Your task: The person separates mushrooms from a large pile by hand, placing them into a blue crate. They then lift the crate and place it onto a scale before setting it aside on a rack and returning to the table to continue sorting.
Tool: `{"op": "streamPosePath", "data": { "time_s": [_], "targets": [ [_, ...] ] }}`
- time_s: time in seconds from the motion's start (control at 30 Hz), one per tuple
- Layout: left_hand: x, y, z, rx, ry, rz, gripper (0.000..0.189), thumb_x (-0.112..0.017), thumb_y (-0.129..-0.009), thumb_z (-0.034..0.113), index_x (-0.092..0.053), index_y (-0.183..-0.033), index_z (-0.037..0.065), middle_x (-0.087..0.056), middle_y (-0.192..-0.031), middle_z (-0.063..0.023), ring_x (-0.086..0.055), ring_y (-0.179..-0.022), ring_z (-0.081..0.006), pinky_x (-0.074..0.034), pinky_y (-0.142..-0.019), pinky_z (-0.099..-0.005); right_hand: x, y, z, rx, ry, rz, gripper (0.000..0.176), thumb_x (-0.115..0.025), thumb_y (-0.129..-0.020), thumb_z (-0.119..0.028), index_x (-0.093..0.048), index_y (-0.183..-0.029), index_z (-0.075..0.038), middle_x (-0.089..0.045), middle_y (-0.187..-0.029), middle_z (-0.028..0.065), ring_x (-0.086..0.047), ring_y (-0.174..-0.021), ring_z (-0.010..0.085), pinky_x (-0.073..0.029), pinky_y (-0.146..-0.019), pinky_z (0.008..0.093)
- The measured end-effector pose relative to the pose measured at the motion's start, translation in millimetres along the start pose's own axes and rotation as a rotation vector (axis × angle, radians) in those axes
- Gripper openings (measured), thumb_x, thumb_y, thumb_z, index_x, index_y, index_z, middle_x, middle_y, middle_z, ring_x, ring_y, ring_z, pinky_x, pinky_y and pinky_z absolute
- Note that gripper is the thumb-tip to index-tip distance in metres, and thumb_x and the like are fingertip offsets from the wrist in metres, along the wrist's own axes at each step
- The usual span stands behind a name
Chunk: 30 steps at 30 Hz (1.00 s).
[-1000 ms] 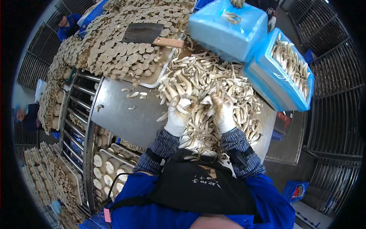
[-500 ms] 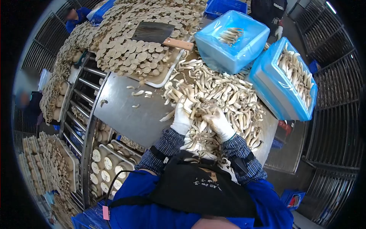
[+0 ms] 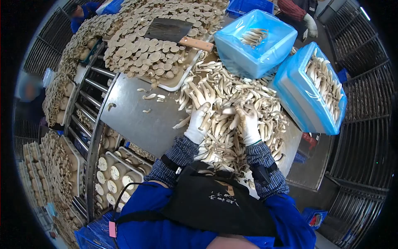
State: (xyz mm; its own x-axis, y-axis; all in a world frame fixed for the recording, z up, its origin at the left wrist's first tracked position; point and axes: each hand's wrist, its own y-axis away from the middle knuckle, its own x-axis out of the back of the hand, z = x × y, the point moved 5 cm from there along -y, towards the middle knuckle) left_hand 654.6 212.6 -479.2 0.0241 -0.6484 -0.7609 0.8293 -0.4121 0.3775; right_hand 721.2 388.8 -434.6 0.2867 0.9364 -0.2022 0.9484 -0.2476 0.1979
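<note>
My left hand [image 3: 198,123], in a white glove, is closed round a few long pale mushrooms [image 3: 203,94] that fan upward from it. To its right my right hand [image 3: 248,125], also gloved, has its fingers curled at a mushroom whose end is blurred by motion. Both hands are over a large heap of loose mushrooms [image 3: 259,99] on the metal table [image 3: 130,112]. Beyond the heap stands a blue-lined box [image 3: 257,58] with a small bundle of mushrooms inside. A second lined box [image 3: 292,93], tilted at the right, holds many more.
A cleaver [image 3: 168,31] with a wooden handle lies on flat-capped mushrooms at the back. Roller rails [image 3: 89,99] run along the left. Trays of mushroom blocks [image 3: 118,172] stand at lower left. A co-worker's gloved hand [image 3: 310,25] shows at top right; other people are at far left.
My hands have moved apart, my right one shifting rightward. The mushrooms in my left hand now fan out clearly. The co-worker's arm at top right has come further into view.
</note>
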Motion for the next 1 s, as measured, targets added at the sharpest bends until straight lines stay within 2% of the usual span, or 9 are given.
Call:
{"op": "streamPosePath", "data": {
  "time_s": [0.13, 0.27, 0.57, 0.6, 0.63, 0.7, 0.73, 0.9, 1.0],
  "targets": [
    [0.7, -6.6, -14.5, 0.082, 0.348, -0.167, 0.029, -0.056, -0.094, 0.005, -0.053, -0.122, 0.006, -0.06, -0.09, -0.0006, -0.058, -0.073, -0.0094, -0.049, -0.058, -0.0213, -16.0, -5.5, -8.2, 0.563, 0.542, 0.158, 0.062, -0.064, -0.092, -0.018, -0.035, -0.142, 0.005, -0.058, -0.124, 0.025, -0.054, -0.122, 0.0239, -0.046, -0.099, 0.0301],
    [-29.9, 9.3, -20.5, 0.033, -0.027, -0.244, 0.041, -0.065, -0.09, 0.008, -0.051, -0.128, 0.003, -0.063, -0.101, -0.0021, -0.063, -0.091, -0.0129, -0.054, -0.077, -0.0256, -35.5, -14.1, -24.6, 0.164, 0.128, 0.078, 0.032, -0.06, -0.092, -0.009, -0.054, -0.12, 0.005, -0.06, -0.077, 0.0006, -0.052, -0.057, 0.0091, -0.042, -0.05, 0.0219],
    [-11.8, -18.9, -28.7, 0.135, 0.297, -0.103, 0.009, -0.063, -0.092, 0.017, -0.062, -0.097, 0.009, -0.061, -0.084, 0.0, -0.059, -0.075, -0.0111, -0.052, -0.069, -0.0249, -20.9, 3.1, -39.1, 0.268, 0.482, 0.214, 0.03, -0.062, -0.092, -0.021, -0.059, -0.106, 0.006, -0.056, -0.08, 0.006, -0.048, -0.067, 0.0142, -0.044, -0.062, 0.0301],
    [-5.5, -13.6, -25.7, 0.347, 0.367, -0.336, 0.01, -0.059, -0.092, 0.018, -0.058, -0.087, 0.01, -0.057, -0.078, 0.0016, -0.056, -0.07, -0.0109, -0.051, -0.066, -0.0256, -18.8, 7.4, -33.7, 0.241, 0.439, 0.253, 0.033, -0.062, -0.092, -0.02, -0.058, -0.112, 0.006, -0.059, -0.089, 0.0106, -0.049, -0.067, 0.0133, -0.045, -0.06, 0.0301],
    [-15.3, 3.1, -13.7, 0.069, -0.153, -0.102, 0.013, -0.056, -0.092, 0.011, -0.064, -0.092, 0.0, -0.064, -0.074, -0.0057, -0.063, -0.06, -0.0172, -0.053, -0.05, -0.0295, -16.3, 8.4, -25.5, 0.213, 0.395, 0.272, 0.038, -0.061, -0.091, -0.02, -0.056, -0.118, 0.006, -0.062, -0.098, 0.0152, -0.049, -0.066, 0.0124, -0.046, -0.059, 0.0301],
    [-15.0, -8.8, -29.2, -0.28, -0.5, -0.256, 0.045, -0.07, -0.08, -0.001, -0.056, -0.123, 0.001, -0.062, -0.116, -0.0133, -0.061, -0.106, -0.0197, -0.055, -0.088, -0.0336, -12.1, 0.5, 0.1, 0.436, 0.43, 0.209, 0.049, -0.063, -0.091, -0.021, -0.05, -0.13, 0.007, -0.056, -0.125, 0.0248, -0.058, -0.078, 0.0155, -0.052, -0.067, 0.0317],
    [-53.9, 40.7, -3.7, -0.076, -0.563, -0.12, 0.075, -0.072, -0.08, -0.002, -0.036, -0.145, 0.005, -0.052, -0.135, -0.0151, -0.05, -0.123, -0.023, -0.045, -0.104, -0.0356, -22.7, 5.2, -6.4, 0.327, 0.405, 0.173, 0.054, -0.062, -0.092, -0.022, -0.046, -0.134, 0.007, -0.049, -0.133, 0.0265, -0.058, -0.091, 0.0189, -0.051, -0.079, 0.0327],
    [-2.1, 10.4, -18.6, -0.297, -0.142, 0.2, 0.066, -0.069, -0.081, -0.004, -0.037, -0.139, -0.002, -0.061, -0.117, -0.0125, -0.059, -0.104, -0.022, -0.05, -0.09, -0.0338, -45.9, 46.5, -24.1, 0.37, 0.438, -0.002, 0.061, -0.064, -0.094, -0.018, -0.039, -0.138, 0.014, -0.052, -0.134, 0.023, -0.052, -0.115, 0.0241, -0.041, -0.1, 0.0326],
    [-12.6, 29.8, -3.3, -0.299, -0.237, 0.059, 0.066, -0.072, -0.081, 0.001, -0.037, -0.138, 0.0, -0.061, -0.112, -0.0111, -0.06, -0.097, -0.021, -0.051, -0.084, -0.0344, -29.0, 51.4, 1.5, 0.295, 0.572, 0.145, 0.066, -0.064, -0.093, -0.015, -0.031, -0.143, 0.014, -0.041, -0.144, 0.0273, -0.043, -0.129, 0.0273, -0.03, -0.112, 0.0349]
  ]
}}
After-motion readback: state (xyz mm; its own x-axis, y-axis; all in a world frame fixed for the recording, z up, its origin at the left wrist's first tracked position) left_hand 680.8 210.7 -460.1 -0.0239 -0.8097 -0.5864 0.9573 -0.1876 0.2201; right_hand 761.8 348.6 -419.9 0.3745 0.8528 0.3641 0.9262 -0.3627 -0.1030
